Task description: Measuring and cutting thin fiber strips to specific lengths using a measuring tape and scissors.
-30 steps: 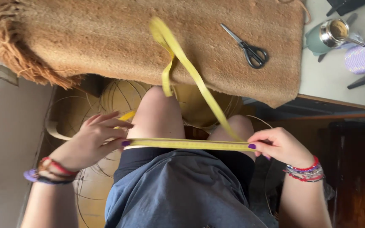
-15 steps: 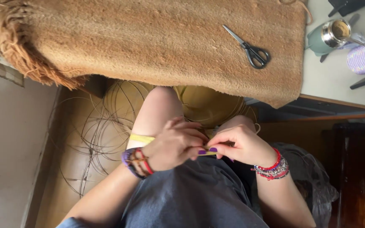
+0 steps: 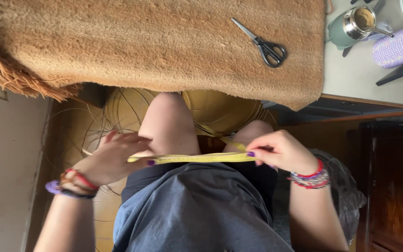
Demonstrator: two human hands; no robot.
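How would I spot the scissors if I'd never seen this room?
Find the big brown woven mat draped over the table. Near its right end, by the pale tabletop, lie the scissors: black handles, silver blades, the only thing resting on the mat.

Coarse tan woven mat [image 3: 164, 46] with frayed fringe covers pale tabletop [image 3: 369, 79]. Below mat: yellowish floor [image 3: 71, 130]. Right of mat: dark brown wooden cabinet [image 3: 392, 186]. Daylight.

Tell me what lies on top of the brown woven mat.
Only black-handled scissors lie on the brown woven mat, near its right end. The mat covers the table beneath, so anything under it cannot be seen.
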